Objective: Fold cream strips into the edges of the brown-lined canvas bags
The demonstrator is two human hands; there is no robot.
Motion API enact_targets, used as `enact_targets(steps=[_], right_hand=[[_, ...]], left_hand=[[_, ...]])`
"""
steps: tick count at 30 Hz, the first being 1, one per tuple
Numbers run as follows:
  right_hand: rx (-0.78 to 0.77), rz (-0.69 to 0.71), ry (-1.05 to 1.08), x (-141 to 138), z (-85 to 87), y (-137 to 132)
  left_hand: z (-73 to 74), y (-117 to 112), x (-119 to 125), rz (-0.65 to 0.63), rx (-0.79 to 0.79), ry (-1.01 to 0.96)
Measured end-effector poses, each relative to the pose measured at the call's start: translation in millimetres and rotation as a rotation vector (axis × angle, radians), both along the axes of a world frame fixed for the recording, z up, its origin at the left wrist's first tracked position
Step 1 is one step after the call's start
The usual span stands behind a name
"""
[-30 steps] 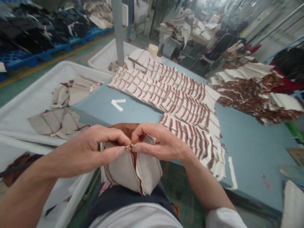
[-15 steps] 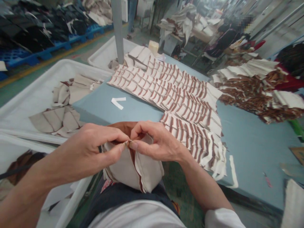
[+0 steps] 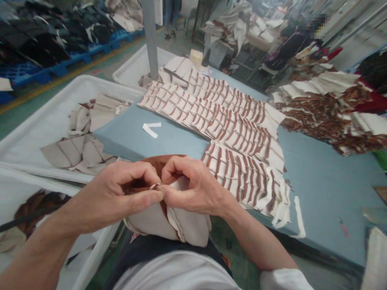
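My left hand and my right hand meet over my lap, both pinching the top edge of a stack of beige fabric pieces with brown lining. Thumbs and forefingers press together at one spot on the edge. The stack hangs down toward my dark apron. Just beyond my hands, rows of matching beige pieces with brown edges lie overlapped on the blue table.
A white bin on the left holds loose beige pieces. A grey post stands behind the table. A heap of brown-edged pieces lies at the right. White strips rest on the table. A person sits far back.
My hands have drawn closer together and slightly lower on the stack, and my left fingers curl more tightly over its edge. The view has shifted a little.
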State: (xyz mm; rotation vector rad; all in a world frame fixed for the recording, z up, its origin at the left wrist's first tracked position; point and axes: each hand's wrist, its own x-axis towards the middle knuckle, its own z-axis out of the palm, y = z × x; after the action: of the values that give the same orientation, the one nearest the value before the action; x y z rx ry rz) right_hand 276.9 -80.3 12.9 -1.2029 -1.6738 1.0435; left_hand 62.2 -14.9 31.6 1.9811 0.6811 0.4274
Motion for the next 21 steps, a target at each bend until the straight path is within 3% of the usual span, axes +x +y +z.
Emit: enact_targets(steps=[3, 5, 10, 13, 17, 21], right_hand=[[-0.095, 0.23, 0.156, 15.7, 1.9, 1.2], [-0.084, 0.264, 0.159, 24.9, 3.9, 1.5], [0.188, 0.195, -0.031, 31.7, 7.1, 0.4], [0.352, 0.153, -0.15, 28.4, 8.1, -1.4], [0.45, 0.083, -0.257, 25.8, 10.1, -6.1], [0.546, 0.086, -0.317, 25.9, 10.9, -10.4]], left_hand=[[-3.2, 0.6, 0.1, -0.06, -0.123, -0.114], [-4.6, -1.2, -1.4, -0.055, -0.148, -0.097], [-2.1, -10.4, -3.8, 0.059, -0.08, -0.029], [-1.4, -14.1, -2.3, 0.07, 0.055, -0.025], [-6.3, -17.3, -0.1, 0.059, 0.201, -0.097], [-13.2, -15.7, -3.3, 0.04, 0.148, -0.135]])
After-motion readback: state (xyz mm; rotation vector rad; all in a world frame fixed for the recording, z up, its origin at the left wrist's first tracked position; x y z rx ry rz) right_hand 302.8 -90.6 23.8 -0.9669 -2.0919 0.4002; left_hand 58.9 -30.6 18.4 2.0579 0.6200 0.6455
